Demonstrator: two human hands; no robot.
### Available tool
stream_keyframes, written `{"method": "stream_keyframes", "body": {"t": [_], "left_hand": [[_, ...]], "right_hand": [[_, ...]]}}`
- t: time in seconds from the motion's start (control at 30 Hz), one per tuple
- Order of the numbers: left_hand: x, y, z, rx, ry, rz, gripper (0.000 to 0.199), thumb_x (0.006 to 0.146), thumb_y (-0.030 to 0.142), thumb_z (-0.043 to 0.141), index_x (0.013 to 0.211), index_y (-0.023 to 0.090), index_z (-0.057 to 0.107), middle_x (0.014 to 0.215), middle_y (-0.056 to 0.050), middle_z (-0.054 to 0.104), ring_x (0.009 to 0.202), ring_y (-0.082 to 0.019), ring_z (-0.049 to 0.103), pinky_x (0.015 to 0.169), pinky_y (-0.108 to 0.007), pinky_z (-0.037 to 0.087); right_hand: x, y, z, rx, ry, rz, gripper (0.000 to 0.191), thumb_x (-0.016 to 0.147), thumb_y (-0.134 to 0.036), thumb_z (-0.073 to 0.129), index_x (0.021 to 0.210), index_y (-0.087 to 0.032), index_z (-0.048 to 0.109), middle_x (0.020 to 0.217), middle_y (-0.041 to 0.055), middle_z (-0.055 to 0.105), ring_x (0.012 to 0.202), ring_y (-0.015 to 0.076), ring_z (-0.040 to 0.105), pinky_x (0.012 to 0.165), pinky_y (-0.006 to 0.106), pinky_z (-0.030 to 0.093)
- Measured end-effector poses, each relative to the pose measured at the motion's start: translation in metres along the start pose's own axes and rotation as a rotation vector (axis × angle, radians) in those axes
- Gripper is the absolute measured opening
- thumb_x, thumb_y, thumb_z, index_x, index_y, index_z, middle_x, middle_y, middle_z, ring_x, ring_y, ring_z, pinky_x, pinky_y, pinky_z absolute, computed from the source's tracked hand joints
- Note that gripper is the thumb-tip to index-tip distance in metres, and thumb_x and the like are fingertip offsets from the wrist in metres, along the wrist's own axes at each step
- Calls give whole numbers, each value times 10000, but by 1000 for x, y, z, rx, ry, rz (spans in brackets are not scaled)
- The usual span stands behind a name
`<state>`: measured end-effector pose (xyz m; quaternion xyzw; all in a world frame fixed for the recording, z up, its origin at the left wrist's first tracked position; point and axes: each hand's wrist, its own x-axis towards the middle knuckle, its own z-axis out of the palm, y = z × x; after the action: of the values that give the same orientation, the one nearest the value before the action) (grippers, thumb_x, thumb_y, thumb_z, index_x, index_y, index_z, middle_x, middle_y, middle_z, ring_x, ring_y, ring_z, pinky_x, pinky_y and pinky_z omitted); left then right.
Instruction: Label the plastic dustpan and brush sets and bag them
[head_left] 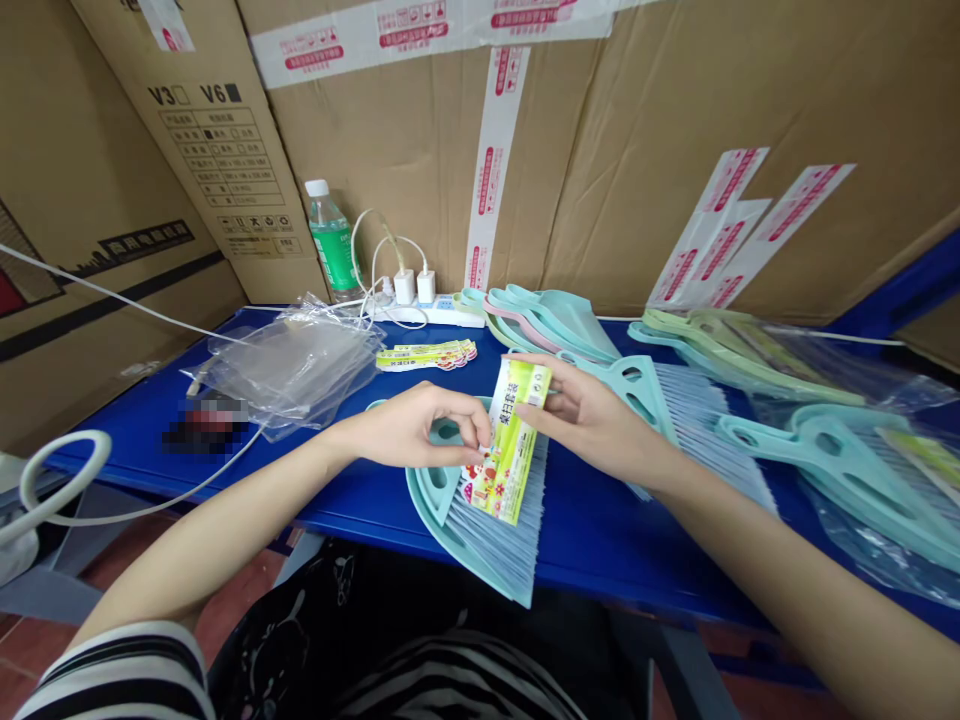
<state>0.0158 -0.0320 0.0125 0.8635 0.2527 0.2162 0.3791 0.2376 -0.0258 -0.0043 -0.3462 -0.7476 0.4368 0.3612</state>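
A yellow-green printed label card [517, 440] is tilted in front of me. My right hand [592, 410] grips its upper right edge between thumb and fingers. With fingertips pinched together, my left hand [427, 430] meets the card's left edge. Below them, a turquoise dustpan [424, 510] with a grey-bristled hand brush [517, 565] lies at the table's front edge, partly covered by the card and my left hand. Another turquoise brush [645, 385] rests beyond my right hand. A stack of similar label cards [427, 356] lies behind my left hand.
Clear plastic bags [292, 365] are piled left on the blue table [337, 510]. Dustpans [562, 315] lie at the back, and bagged sets [847, 470] lie right. A bottle [334, 245] and a power strip [450, 312] with white cables stand before cardboard [420, 150].
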Motion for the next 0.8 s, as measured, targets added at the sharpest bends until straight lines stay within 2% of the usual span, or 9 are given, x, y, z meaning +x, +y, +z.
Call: {"method": "stream_keyframes", "body": {"t": [0.1,0.23,0.33,0.5,0.8], "left_hand": [[0,0,-1,29,-31,21,37,825,161,645,855,139,642,768,-32,720,714,-102,664,693,-213,505],[0,0,0,43,-89,32,40,830,163,651,860,136,651,771,-38,725,722,-104,668,706,-209,507],[-1,-1,0,50,-122,16,49,830,176,662,868,146,663,772,-34,730,727,-109,668,712,-215,508],[-1,-2,0,84,-134,19,36,827,176,675,859,161,679,768,-22,728,733,-110,659,719,-219,503],[-2,-2,2,93,-153,20,58,831,179,677,885,163,693,792,-25,719,719,-102,645,717,-218,512]], "right_hand": [[1,-1,-5,-241,50,-64,276,832,-311,550,1076,-214,637,849,34,700,705,182,655,631,339,564],[1,-4,-9,-528,41,-89,142,807,-258,568,901,-209,664,641,-15,651,536,143,565,533,285,459],[0,-4,-8,-639,-2,-57,145,791,-210,584,905,-206,673,574,-39,611,515,135,554,526,265,413],[0,0,-6,-746,-51,-47,159,796,-198,592,927,-211,681,579,-43,604,543,145,581,567,277,400],[0,5,-7,-787,-98,-89,184,802,-161,561,935,-199,683,647,-14,644,565,145,574,556,262,390]]}}
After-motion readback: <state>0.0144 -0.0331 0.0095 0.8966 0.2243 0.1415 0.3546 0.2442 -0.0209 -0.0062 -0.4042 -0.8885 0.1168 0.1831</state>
